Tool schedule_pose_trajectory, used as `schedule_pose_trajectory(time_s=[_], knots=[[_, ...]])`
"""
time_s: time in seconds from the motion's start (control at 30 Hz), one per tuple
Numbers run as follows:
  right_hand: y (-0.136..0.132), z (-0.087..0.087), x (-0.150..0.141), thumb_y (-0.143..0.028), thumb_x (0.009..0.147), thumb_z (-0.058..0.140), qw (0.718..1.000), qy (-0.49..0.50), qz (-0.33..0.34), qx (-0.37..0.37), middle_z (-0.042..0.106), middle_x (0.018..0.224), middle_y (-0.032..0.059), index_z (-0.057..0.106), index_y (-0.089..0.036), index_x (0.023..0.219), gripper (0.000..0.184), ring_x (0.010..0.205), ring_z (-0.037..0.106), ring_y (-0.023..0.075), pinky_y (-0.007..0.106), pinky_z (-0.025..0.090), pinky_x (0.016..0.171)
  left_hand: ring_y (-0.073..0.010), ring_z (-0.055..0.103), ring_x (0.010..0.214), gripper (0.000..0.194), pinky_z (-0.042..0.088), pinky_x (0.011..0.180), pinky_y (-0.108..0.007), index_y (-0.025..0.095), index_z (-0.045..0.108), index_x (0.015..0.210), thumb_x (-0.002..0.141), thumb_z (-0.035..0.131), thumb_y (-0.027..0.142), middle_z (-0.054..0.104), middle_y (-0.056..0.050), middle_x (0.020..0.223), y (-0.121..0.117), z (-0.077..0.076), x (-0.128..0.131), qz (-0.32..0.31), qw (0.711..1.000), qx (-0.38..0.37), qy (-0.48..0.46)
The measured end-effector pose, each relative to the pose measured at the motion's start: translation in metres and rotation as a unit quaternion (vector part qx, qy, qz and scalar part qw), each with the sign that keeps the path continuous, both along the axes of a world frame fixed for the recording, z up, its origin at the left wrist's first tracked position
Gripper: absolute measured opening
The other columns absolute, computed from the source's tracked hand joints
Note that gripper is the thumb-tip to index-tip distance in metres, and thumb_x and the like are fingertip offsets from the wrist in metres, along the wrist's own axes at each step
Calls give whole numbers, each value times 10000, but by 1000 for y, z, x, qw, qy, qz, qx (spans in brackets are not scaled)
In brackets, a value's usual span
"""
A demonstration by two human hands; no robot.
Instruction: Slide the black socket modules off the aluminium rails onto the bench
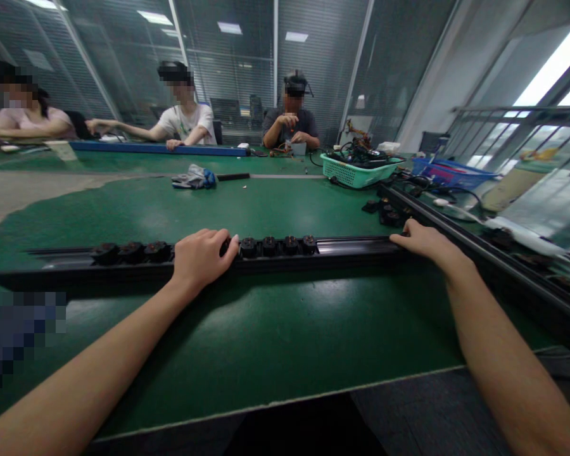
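A long black rail lies across the green table in front of the person, with what look like power sockets standing in a row along its channel.

The left hand is palm down over the middle of the rail, fingers bent towards its far side, thumb and forefinger closed about a socket in the row. How hard they press is not shown. The right hand is at the rail's right end, thumb laid along it; its other fingers are hidden, so I cannot tell whether it grips or only steadies.

The work looks partway along. Three sockets sit to the left of the left hand and four to the right; any more beneath the palm cannot be counted. Bare channel shows at both ends — a longish run towards the right hand, a shorter one at the far left. Those gaps may be what is left to fill, though nothing shows whether they are meant to be. No cover lies over the row, and no wiring can be made out on it.

Loose black parts lie just beyond the right hand, beside a second rail that runs off to the right. Further back stands a green basket heaped with dark cables.
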State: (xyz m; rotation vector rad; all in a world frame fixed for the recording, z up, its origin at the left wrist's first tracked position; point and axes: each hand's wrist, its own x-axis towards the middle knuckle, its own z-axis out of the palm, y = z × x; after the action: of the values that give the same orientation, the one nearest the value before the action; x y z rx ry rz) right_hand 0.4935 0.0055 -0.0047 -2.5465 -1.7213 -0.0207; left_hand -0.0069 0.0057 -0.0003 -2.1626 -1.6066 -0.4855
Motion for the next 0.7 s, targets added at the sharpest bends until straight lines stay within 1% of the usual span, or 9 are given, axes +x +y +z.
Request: schedule_pose_trajectory(time_s=[0.2,0.33,0.47,0.6,0.7], knots=[[1,3,0,-572,845,513,1000,8,5,-16,710,1059,217,582,-159,1174,533,957,690,374,481,510,838,-264,661,824,534,323,612,-338,197,708,920,1022,297,522,733,-118,881,-1,1,1,-2,1000,1,0],[4,8,8,-527,816,555,999,34,36,-20,707,1076,200,589,-164,1118,474,960,686,346,434,519,817,-266,664,828,529,325,606,-338,200,706,909,1018,300,523,737,-123,888,-2,2,2,3,1000,-1,-1],[2,13,12,-494,810,562,995,64,64,-30,706,1032,158,574,-185,1041,387,923,682,297,375,516,796,-263,667,833,541,331,612,-336,204,704,924,1025,283,528,741,-119,900,-3,2,1,2,1000,-2,4],[-7,9,8,-509,813,552,996,75,57,-3,707,1025,146,548,-205,1014,365,935,676,305,401,506,822,-269,671,845,542,337,620,-337,208,708,925,1024,284,532,747,-119,913,-1,0,0,-3,1000,1,-3],[-15,1,5,-553,823,526,996,78,39,36,705,1103,151,533,-216,1022,392,997,667,322,439,485,889,-276,673,834,545,345,626,-340,201,712,911,1021,291,528,744,-129,893,-1,-1,-1,-7,1000,4,-11]])
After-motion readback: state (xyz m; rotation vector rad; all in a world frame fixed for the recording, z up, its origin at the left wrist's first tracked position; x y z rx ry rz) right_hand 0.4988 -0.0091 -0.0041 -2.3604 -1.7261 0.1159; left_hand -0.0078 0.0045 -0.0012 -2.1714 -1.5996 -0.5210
